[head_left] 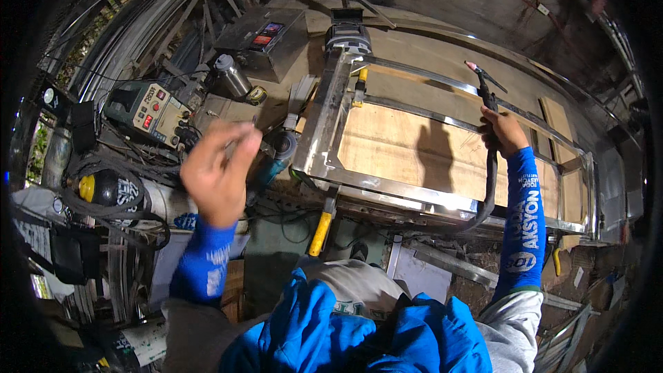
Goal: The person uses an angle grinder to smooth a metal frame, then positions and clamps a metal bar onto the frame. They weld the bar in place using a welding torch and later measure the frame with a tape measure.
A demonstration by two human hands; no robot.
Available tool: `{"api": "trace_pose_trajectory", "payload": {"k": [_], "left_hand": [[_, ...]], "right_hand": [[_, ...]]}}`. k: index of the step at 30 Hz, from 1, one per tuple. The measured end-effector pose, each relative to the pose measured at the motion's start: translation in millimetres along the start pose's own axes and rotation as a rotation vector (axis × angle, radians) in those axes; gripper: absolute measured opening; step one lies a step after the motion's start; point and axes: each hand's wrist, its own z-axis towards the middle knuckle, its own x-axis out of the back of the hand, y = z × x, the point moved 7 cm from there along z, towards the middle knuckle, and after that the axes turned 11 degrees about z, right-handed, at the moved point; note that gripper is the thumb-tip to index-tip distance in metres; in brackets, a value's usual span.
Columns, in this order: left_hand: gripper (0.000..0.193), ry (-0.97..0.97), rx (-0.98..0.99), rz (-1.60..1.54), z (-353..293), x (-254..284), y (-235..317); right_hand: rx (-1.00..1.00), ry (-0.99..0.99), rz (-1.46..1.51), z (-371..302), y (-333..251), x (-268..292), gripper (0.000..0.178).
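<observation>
My right hand (pixel 503 130) is wrapped round the handle of a TIG welding torch (pixel 487 93), held up over the right part of a shiny metal frame (pixel 387 181). Its pink nozzle points up and away, and a thick black cable hangs below. My left hand (pixel 221 169) is raised left of the frame, thumb and fingers pinched together. What they hold, if anything, is too thin and blurred to make out. Under the frame lies a pale plywood sheet (pixel 387 138). A clamp with a yellow handle (pixel 320 233) grips the frame's near left corner.
Beyond my left hand stand a welding machine (pixel 148 112), a steel tumbler (pixel 233 76) and a metal box (pixel 290 41). A teal angle grinder (pixel 275 162) lies beside the frame's left end. A gas cylinder (pixel 166 200) and looped cables are at left. A welding helmet (pixel 347 34) sits behind the frame.
</observation>
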Motion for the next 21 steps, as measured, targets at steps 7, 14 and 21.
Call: {"api": "trace_pose_trajectory", "payload": {"k": [7, 14, 21], "left_hand": [[0.015, -0.322, -0.098, 0.108, 77.6, -135.1, -30.3], [0.016, -0.359, 0.05, 0.211, 66.8, -152.1, -89.2], [0.017, -0.218, -0.026, 0.261, 57.1, -149.4, -95.9]], "right_hand": [[0.325, -0.146, 0.343, 4.1, -17.2, -15.1, 0.035], [0.735, -0.288, 0.209, -47.6, -49.6, -49.5, 0.027], [1.051, -0.312, -0.15, -104.4, -89.4, -129.4, 0.032]]}}
